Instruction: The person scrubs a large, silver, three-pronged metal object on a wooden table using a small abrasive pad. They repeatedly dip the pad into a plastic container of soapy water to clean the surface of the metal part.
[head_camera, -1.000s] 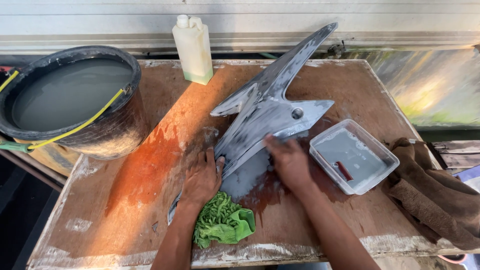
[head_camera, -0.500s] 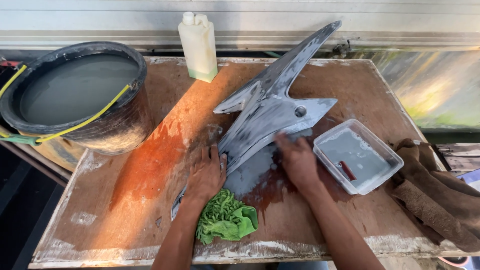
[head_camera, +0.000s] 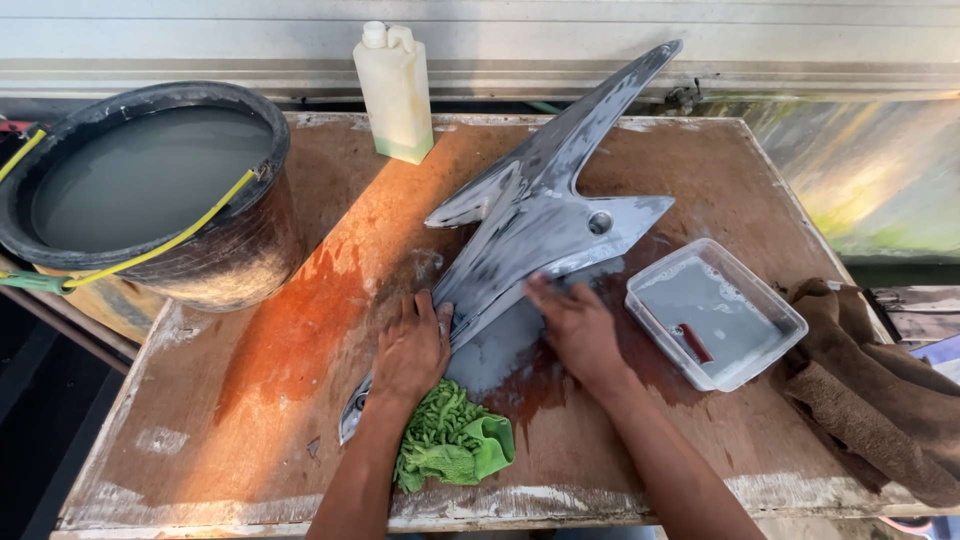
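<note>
Here, mid-frame, the left hand (head_camera: 412, 350) lies open and flat on the grey pointed panel (head_camera: 540, 215), while the right hand (head_camera: 578, 325) presses open-palmed against its wet lower edge on the table (head_camera: 300, 330).

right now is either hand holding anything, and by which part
Neither grips anything. The left hand presses the grey panel near its lower edge; the right hand rests flat beside it.
</note>
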